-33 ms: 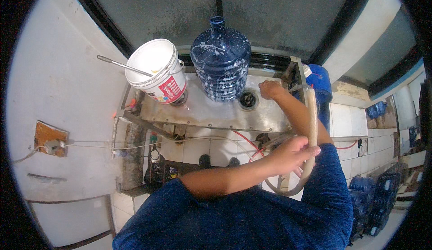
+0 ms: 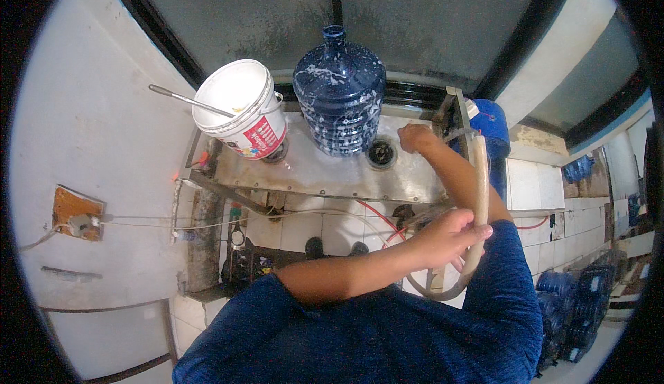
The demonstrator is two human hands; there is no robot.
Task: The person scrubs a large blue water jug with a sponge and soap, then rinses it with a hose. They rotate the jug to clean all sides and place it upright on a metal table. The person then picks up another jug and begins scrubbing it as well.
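Note:
My left hand [image 2: 451,237] reaches across in front of me and is closed around a pale hose [image 2: 480,183]. The hose stands upright there, its end up at the bench's right side, and loops down below the hand. Over the metal bench top [image 2: 325,176], my right hand [image 2: 418,137] is curled closed; anything inside its fingers is hidden. Left of that hand lies a round dark drain hole [image 2: 381,153]. A large blue water jug [image 2: 339,94] stands upright beside the hole, streaked with white foam, its neck uncovered.
A white bucket [image 2: 252,132] tilts at the bench's left, a metal rod [image 2: 187,100] resting in it. A blue barrel [image 2: 490,128] stands beyond the right end. Several blue jugs [image 2: 577,308] sit at the lower right. A thin cable [image 2: 166,222] and red tubing [image 2: 380,216] run below the bench.

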